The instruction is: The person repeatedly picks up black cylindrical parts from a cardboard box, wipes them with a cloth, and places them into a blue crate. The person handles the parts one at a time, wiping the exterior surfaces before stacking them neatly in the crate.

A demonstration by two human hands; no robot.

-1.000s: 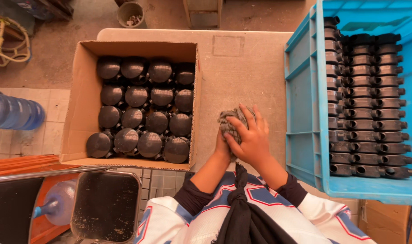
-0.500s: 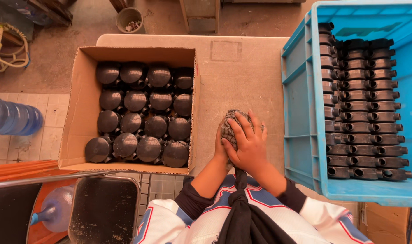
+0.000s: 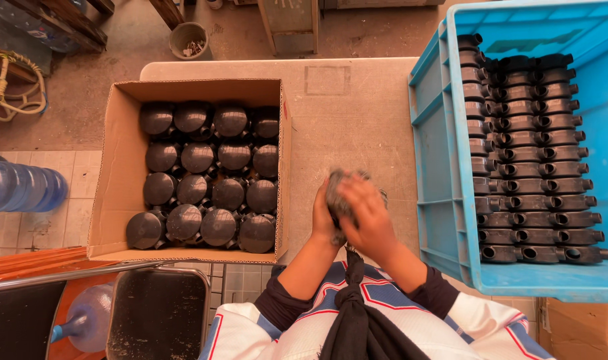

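Right hand: the right hand [image 3: 369, 223] is lying over the top of a grey rounded part [image 3: 338, 193], fingers curled down and closing around it; motion blur is softening the fingertips.
Left hand: the left hand [image 3: 322, 217] is pressing against the part's left side, clasping it from beneath; most of the palm is hiding behind the part.
Part location: the grey part is sitting between both hands, above the beige table [image 3: 357, 127], in the gap between box and crate.
Box: a cardboard box [image 3: 120, 167] is standing open just left of the hands, holding rows of black round-topped pieces [image 3: 197, 157].
Crate: a blue plastic crate [image 3: 444, 167] is standing just right of the hands, holding stacked black tubular fittings [image 3: 534, 160].
Floor, left: a blue water bottle [image 3: 20, 190] is lying on its side.
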